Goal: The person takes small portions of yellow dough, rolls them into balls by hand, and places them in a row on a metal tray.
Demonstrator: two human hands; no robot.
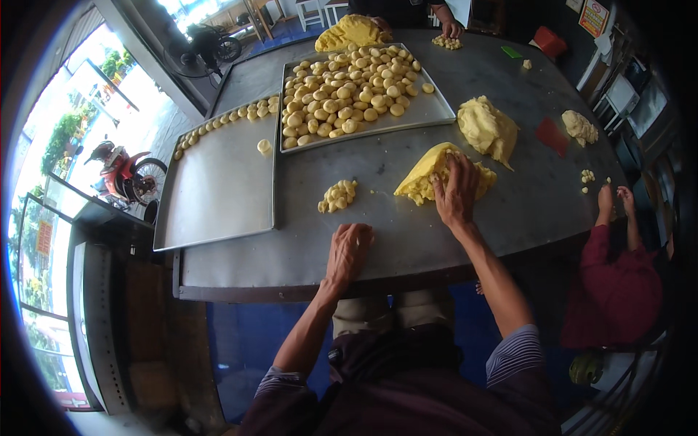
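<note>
My right hand (pixel 455 190) presses into a yellow lump of dough (pixel 422 174), its fingers curled around a crumbly part. Closer to the table's near edge, my left hand (pixel 350 251) is curled with its knuckles up. Whatever lies under its fingers is hidden. Just beyond it sits a small heap of little pale dough balls (pixel 338 196). A paler mound of dough (pixel 487 127) rests beyond my right hand. Many round dough balls (pixel 349 91) fill most of a metal tray in the middle.
A second tray (pixel 218 192) on the left holds a row of balls along its far edge and one lone ball (pixel 265 147). Across the metal table, a person's hand (pixel 451 29) touches small pieces beside more yellow dough (pixel 352 33). Another person (pixel 611 291) works at the right edge.
</note>
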